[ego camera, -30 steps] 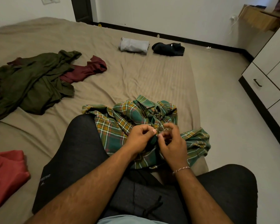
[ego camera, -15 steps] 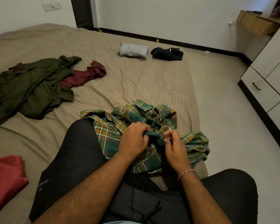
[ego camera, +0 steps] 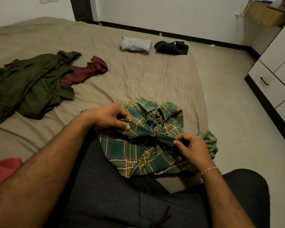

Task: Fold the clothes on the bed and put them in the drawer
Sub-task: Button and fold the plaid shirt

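The plaid shirt (ego camera: 148, 142) is lying crumpled at the near edge of the bed (ego camera: 138, 76), partly over the person's lap. The right hand (ego camera: 193, 149) is pinching a dark edge of it, and the left hand (ego camera: 111, 116) is gripping the same edge further left — the fabric is stretching between them. Further left, a green jacket (ego camera: 31, 84) is sprawling over a maroon garment (ego camera: 87, 71). At the far side, a folded grey garment (ego camera: 136, 44) and a dark one (ego camera: 171, 47) are sitting side by side. On the right, the drawer (ego camera: 268, 83) is standing closed.
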### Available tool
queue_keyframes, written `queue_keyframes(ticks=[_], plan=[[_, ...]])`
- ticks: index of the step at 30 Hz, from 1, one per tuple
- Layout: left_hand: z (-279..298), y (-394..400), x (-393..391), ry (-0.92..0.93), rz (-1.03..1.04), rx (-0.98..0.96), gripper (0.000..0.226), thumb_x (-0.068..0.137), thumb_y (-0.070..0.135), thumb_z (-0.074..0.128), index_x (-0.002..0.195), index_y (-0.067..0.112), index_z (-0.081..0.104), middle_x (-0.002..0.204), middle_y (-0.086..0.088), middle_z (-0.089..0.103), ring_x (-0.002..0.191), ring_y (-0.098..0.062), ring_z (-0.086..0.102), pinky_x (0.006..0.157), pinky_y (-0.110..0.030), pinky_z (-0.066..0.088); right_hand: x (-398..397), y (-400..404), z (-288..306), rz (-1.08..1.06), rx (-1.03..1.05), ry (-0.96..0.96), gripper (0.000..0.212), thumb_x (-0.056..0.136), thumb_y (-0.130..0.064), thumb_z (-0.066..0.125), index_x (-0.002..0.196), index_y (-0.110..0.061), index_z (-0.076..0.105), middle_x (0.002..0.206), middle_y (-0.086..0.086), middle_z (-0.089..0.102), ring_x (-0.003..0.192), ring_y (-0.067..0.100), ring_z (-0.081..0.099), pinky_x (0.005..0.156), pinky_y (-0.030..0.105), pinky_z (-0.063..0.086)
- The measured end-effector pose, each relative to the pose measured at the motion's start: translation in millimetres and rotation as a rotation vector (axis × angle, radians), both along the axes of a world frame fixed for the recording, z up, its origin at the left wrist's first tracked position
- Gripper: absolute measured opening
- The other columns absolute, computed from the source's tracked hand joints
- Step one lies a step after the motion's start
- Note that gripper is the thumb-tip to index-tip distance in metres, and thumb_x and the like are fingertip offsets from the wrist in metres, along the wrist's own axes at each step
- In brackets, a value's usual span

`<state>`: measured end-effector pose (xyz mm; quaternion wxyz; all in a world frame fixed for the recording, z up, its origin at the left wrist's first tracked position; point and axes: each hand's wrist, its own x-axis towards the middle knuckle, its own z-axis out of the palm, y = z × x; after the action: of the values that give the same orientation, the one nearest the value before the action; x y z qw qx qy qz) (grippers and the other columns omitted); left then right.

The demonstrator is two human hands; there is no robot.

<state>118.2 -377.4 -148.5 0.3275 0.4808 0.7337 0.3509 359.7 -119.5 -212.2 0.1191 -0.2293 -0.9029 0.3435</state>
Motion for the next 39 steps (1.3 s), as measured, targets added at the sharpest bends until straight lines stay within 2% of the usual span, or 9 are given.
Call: queue_keyframes(ticks=[6,10,14,18,21,27,32,36,39], plan=[[-1,30,-35,-0.216,0.156,0.104,0.017,0.084,0.013,0.078,0.093,-0.001,0.075,0.083,-0.010,0.073,0.076,-0.015,0.067,0.072,-0.025,0.055,-61,30,30,-0.040,-0.141,-0.045,0.015,0.090,-0.027,0.079,0.077,-0.020,0.075,0.073,-0.007,0.073,0.071,0.007,0.067,0.070,0.027,0.052],[43,86,-79,0.048,0.661,0.331,0.012,0.086,0.012,0.082,0.091,0.004,0.075,0.081,-0.012,0.073,0.071,-0.015,0.071,0.075,-0.035,0.059,-141,63,99,-0.286,-0.017,0.236,0.020,0.087,-0.035,0.080,0.083,-0.016,0.077,0.076,-0.002,0.071,0.076,0.016,0.067,0.069,0.024,0.046],[128,113,-70,0.121,0.611,0.633,0.014,0.088,0.013,0.080,0.101,0.011,0.075,0.100,-0.010,0.075,0.096,-0.025,0.074,0.087,-0.036,0.062,-160,67,180,-0.372,0.116,0.586,0.023,0.087,-0.043,0.080,0.086,-0.021,0.073,0.078,-0.010,0.066,0.072,0.005,0.058,0.061,0.013,0.039],[106,104,-36,0.425,0.635,0.392,0.009,0.086,0.026,0.083,0.088,0.021,0.076,0.083,0.009,0.074,0.078,-0.004,0.070,0.072,-0.021,0.056,-129,50,148,-0.239,0.244,0.599,0.016,0.087,-0.035,0.080,0.085,-0.021,0.072,0.079,-0.011,0.065,0.073,0.006,0.057,0.070,0.018,0.045],[26,86,-7,0.303,0.724,0.131,0.010,0.082,0.027,0.084,0.077,0.024,0.077,0.070,0.012,0.073,0.068,0.001,0.067,0.068,-0.025,0.054,-92,31,81,-0.148,0.271,0.322,0.006,0.089,-0.029,0.079,0.087,-0.026,0.074,0.083,-0.014,0.066,0.080,0.006,0.060,0.078,0.029,0.053],[-49,70,69,0.084,0.657,0.023,0.012,0.087,0.024,0.082,0.075,0.022,0.079,0.068,0.009,0.074,0.063,-0.002,0.068,0.065,-0.025,0.056,-28,-12,2,-0.242,-0.008,0.011,0.016,0.087,-0.032,0.081,0.074,-0.029,0.072,0.070,-0.016,0.068,0.068,0.000,0.062,0.059,0.021,0.043],[-61,71,114,-0.205,0.800,0.195,0.014,0.087,0.020,0.083,0.075,0.017,0.077,0.073,0.002,0.076,0.069,-0.007,0.069,0.073,-0.030,0.057,-11,-37,10,-0.243,-0.453,0.201,0.014,0.089,-0.003,0.076,0.092,-0.017,0.076,0.081,-0.008,0.072,0.068,-0.006,0.063,0.065,0.009,0.048],[-72,69,128,-0.354,0.855,0.278,0.011,0.088,0.015,0.081,0.077,0.013,0.079,0.077,-0.003,0.077,0.073,-0.012,0.070,0.081,-0.042,0.059,-4,-63,4,-0.296,-0.845,0.391,0.021,0.091,0.004,0.071,0.103,-0.012,0.067,0.079,0.002,0.070,0.075,0.012,0.065,0.073,0.025,0.054],[-69,73,129,-0.355,0.871,0.332,0.015,0.089,0.012,0.079,0.075,0.017,0.078,0.076,0.004,0.077,0.074,-0.006,0.070,0.077,-0.031,0.056,-11,-68,3,-0.294,-0.965,0.460,0.031,0.089,0.011,0.069,0.112,-0.010,0.062,0.082,0.003,0.067,0.077,0.014,0.064,0.078,0.031,0.054]])
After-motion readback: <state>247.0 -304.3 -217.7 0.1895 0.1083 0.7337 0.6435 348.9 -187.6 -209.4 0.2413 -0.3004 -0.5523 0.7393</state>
